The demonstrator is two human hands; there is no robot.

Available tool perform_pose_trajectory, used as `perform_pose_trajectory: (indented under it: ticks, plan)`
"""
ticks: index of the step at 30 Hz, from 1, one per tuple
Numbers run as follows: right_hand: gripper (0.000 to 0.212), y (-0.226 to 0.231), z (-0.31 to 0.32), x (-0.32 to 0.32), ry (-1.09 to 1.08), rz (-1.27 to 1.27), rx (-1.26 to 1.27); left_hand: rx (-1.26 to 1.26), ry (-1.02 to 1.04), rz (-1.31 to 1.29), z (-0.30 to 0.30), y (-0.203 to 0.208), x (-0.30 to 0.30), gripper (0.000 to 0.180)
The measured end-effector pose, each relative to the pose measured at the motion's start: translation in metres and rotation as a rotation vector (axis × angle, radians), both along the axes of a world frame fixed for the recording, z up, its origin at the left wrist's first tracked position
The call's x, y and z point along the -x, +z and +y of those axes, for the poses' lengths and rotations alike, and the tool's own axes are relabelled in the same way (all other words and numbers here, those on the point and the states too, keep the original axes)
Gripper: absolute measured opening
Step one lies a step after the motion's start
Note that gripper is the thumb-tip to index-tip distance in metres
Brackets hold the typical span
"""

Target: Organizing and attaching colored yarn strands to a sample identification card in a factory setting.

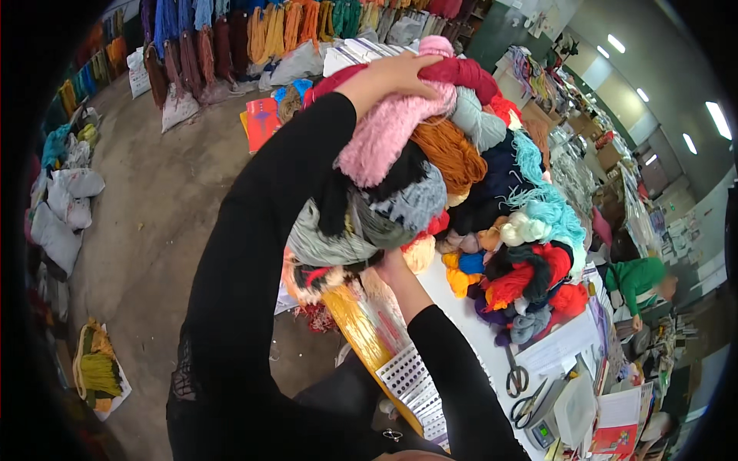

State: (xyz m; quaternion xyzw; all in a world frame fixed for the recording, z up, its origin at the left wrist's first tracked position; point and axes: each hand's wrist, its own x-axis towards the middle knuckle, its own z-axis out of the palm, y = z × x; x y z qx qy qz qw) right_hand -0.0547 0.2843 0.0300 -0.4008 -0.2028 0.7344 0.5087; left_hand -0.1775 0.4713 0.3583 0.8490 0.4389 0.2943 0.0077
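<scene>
Spreading the left hand [392, 77] over the fluffy pink skein [388, 138] and touching the crimson skein [470, 77], high on the yarn heap piled on the white table [465, 319]; tucking the right hand [396, 273], with hidden fingertips, beneath the dark grey skein [375, 229] at the heap's near edge; not showing either grip well enough to tell clenching from mere pressing; also showing rust-brown [452, 157] and turquoise [550, 201] skeins in the heap; lying nearer on the tabletop, two pairs of scissors [526, 411] beside a digital scale [543, 434].

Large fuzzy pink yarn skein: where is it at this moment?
In the head view, the large fuzzy pink yarn skein lies above centre, just below the left hand and left of the rust-orange yarn skein.
</scene>
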Motion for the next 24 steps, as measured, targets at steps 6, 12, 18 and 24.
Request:
perform_pose_trajectory:
  ticks: [6,12,18,24]
  plan:
    - [0.033,-0.016,0.036,0.042,-0.042,-0.032,0.030,-0.026,-0.166,-0.047,0.057,-0.017,0.027,0.097]
    - [0.032,-0.017,0.044,0.052,-0.144,-0.131,0.240,0.008,-0.103,-0.129,0.047,-0.034,0.053,0.099]
    - [0.042,0.018,0.077,0.043,0.075,0.146,0.189,-0.079,-0.004,-0.040,0.054,-0.033,0.060,0.096]
    - [0.035,0.019,0.093,0.017,0.105,0.041,0.190,-0.099,0.285,0.198,0.021,-0.017,0.003,0.084]
